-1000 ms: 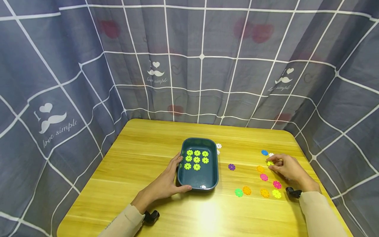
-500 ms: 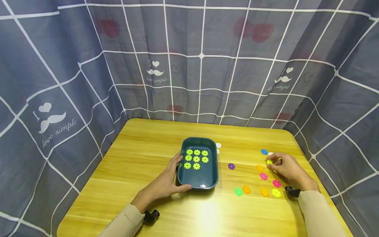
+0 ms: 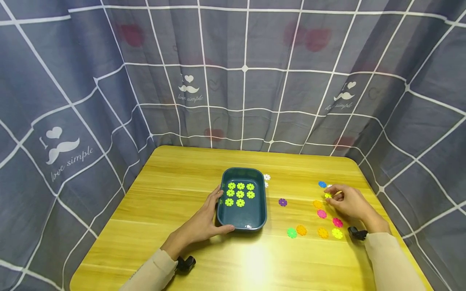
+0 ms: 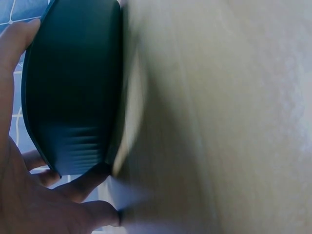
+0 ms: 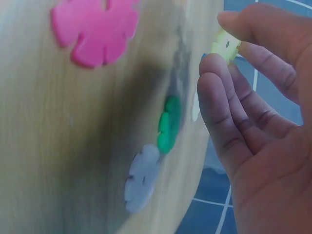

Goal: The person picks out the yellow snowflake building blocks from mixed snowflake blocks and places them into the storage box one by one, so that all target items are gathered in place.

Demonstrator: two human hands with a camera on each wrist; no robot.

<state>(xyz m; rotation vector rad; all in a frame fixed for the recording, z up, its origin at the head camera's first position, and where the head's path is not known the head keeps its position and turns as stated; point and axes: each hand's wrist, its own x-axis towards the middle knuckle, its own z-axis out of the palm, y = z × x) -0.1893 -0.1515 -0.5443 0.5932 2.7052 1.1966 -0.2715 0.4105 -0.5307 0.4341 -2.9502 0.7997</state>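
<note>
A dark teal tray (image 3: 251, 220) stands on the wooden table, with several yellow-green flower-shaped plastic discs (image 3: 240, 194) lying in rows inside. My left hand (image 3: 202, 224) holds the tray by its left side, the thumb at the near rim and the fingers along the side wall. In the left wrist view, fingers reach around the tray's outer wall (image 4: 73, 87). Over at the right, my right hand (image 3: 353, 204) pinches a yellow flower disc (image 5: 225, 46) between thumb and fingertips, raised off the table.
Around the right hand lie loose flower discs: blue (image 3: 322, 184), orange (image 3: 323, 232), pink (image 3: 337, 222) and yellow (image 3: 337, 233). Purple (image 3: 282, 202) and green (image 3: 292, 233) ones sit nearer the tray. White discs (image 3: 267, 177) lie beside its far right corner. A grid-patterned curtain (image 3: 233, 81) surrounds the table.
The yellow disc in my right hand has come up slightly from the table with the fingertips. The left hand and the tray keep their place; the head view has shifted a little.
</note>
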